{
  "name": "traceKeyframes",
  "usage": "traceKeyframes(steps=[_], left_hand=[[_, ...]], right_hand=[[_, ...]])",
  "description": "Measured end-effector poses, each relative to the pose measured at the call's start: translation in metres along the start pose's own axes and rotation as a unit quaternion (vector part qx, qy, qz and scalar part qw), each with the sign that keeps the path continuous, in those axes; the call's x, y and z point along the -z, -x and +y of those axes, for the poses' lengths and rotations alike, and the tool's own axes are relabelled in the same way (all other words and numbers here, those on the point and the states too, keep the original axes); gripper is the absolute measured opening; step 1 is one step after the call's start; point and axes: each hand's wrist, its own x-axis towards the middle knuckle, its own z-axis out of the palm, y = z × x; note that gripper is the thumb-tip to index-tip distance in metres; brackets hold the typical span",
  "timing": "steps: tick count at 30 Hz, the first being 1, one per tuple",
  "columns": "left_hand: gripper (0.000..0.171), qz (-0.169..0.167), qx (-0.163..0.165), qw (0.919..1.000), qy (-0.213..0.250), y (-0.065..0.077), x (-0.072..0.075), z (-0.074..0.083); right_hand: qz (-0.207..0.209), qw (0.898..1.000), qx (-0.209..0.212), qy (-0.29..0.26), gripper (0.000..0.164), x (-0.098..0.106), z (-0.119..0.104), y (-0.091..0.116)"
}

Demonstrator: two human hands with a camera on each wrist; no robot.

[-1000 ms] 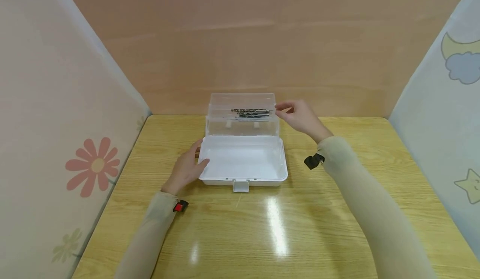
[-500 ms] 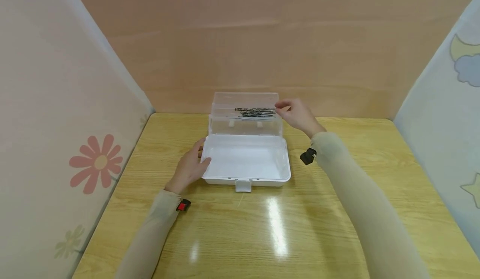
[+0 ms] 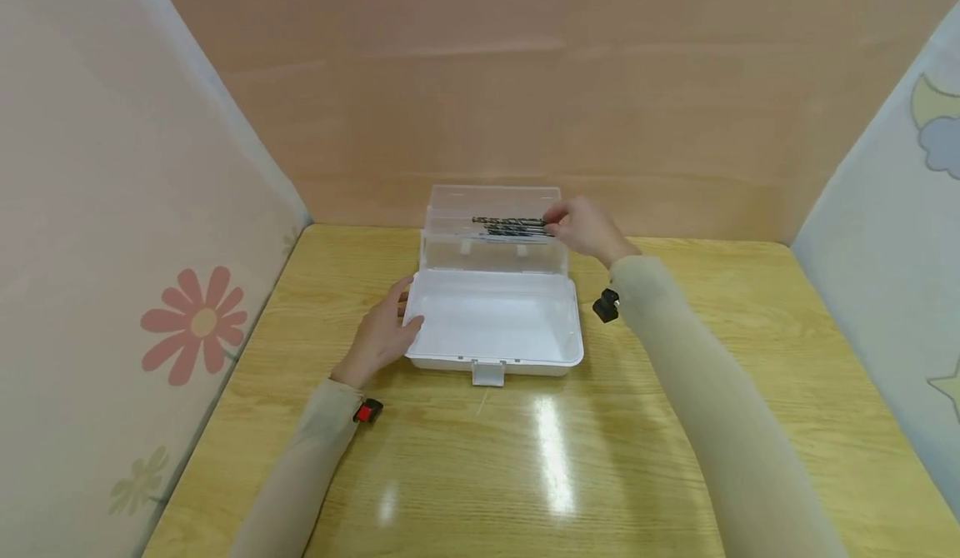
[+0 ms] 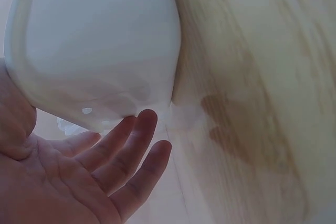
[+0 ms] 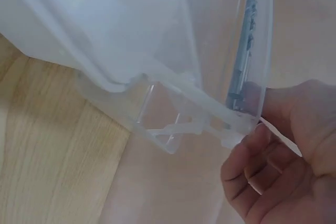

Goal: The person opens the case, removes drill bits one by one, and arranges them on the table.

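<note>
A white plastic box stands with its top swung back, its latch facing me. My left hand holds its left side, thumb over the rim and fingers along the outer wall; in the left wrist view the fingertips touch that wall. Behind the box rises a translucent tray, with several dark twist drill bits lying lengthwise in it. My right hand pinches the tray's right end beside the bits. In the right wrist view, the thumb shows partly through the clear wall of the tray.
The box rests on a wood-grain table. A tan backdrop rises close behind the raised tray. Patterned side panels flank the table on the left and right.
My right hand has shifted slightly left, so its fingers now overlap the tray's right end and the bits' ends. The head view has turned a little; my left hand stays on the box.
</note>
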Motion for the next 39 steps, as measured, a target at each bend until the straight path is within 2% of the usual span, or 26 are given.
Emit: traceKeyframes(steps=[7,20,27,33,39], left_hand=[[0.074,0.000,0.004,1.0000,0.008,-0.001,-0.002,0.001],[0.076,-0.009,0.006,0.9997,0.022,-0.004,-0.005,0.001],[0.076,-0.010,0.006,0.9995,0.030,-0.004,-0.006,0.003],[0.077,-0.018,0.006,0.9991,0.037,-0.004,-0.007,0.004],[0.076,-0.011,0.001,0.9995,0.031,-0.006,-0.008,0.003]], right_hand=[[-0.025,0.999,0.008,0.045,0.032,0.003,-0.008,-0.007],[-0.071,0.997,0.018,0.034,0.035,0.011,-0.003,-0.013],[-0.066,0.997,0.015,0.036,0.033,0.014,-0.001,-0.012],[-0.043,0.998,0.034,0.039,0.027,0.015,0.004,-0.009],[-0.035,0.997,0.040,0.063,0.026,0.016,0.005,-0.008]])
